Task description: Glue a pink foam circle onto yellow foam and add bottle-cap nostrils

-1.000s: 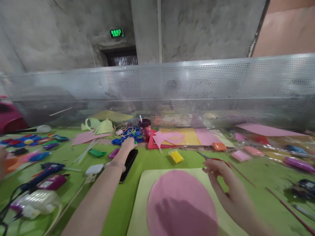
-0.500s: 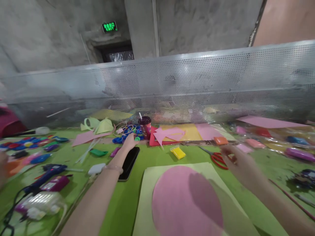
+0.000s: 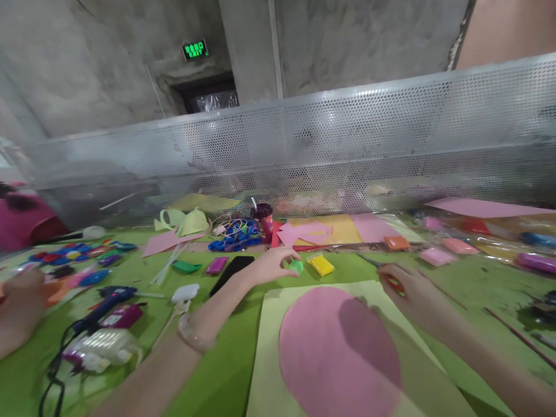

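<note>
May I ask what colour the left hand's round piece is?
The round piece is bright green: head view.

A green tabletop (image 3: pixel 223 359) bears a pale yellow paper sheet (image 3: pixel 268 370), a flat black phone (image 3: pixel 229 274) and a yellow plastic-wrapped packet (image 3: pixel 322 264).

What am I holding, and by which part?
Left hand pinches a small round green object by its edge. Right hand is at red-handled metal scissors, handle end; grip unclear.

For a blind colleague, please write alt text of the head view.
A person's left hand pinches a small green piece near a yellow packet, while the right hand is at red-handled scissors. Below, a pink paper circle lies on pale paper on a cluttered green table.
</note>
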Motion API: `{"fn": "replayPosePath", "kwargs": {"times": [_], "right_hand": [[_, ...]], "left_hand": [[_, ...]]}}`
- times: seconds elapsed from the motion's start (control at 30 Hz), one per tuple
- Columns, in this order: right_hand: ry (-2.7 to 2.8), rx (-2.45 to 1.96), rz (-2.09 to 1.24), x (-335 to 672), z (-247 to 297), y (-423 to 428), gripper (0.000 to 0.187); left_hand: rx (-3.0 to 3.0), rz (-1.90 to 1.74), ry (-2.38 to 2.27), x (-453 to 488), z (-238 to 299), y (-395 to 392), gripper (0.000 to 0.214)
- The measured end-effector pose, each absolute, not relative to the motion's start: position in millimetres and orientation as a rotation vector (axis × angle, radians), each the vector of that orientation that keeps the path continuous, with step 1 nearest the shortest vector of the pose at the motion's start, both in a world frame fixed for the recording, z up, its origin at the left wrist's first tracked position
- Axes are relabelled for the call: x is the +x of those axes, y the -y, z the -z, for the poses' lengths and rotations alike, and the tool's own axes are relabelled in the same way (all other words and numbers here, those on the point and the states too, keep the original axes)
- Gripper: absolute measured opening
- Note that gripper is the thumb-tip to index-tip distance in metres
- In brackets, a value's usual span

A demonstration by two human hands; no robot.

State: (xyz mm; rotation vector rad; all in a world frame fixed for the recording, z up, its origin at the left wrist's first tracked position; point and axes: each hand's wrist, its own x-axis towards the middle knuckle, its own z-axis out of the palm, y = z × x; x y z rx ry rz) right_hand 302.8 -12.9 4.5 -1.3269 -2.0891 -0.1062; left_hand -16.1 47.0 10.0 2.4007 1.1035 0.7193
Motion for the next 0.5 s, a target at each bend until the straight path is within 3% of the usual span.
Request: {"fn": "replayPosePath", "kwargs": {"times": [0.2,0.33,0.5], "right_hand": [[2.146,-1.33,0.077,304.2,-2.0,14.7,0.021],[2.183,-1.314,0.072,303.8,-1.6,13.2,0.02],[2.185,-1.433,0.167,319.6,4.8,-0.7,0.021]], "left_hand": [[2.293,-0.475,-1.196,-21.1,-3.3,-50.8,0.038],[2.168,-0.49,-1.582,-72.7,-17.9,-89.0,0.017],[1.91,-0.507,-2.216,-126.3,-21.1,-146.2,0.027]]}}
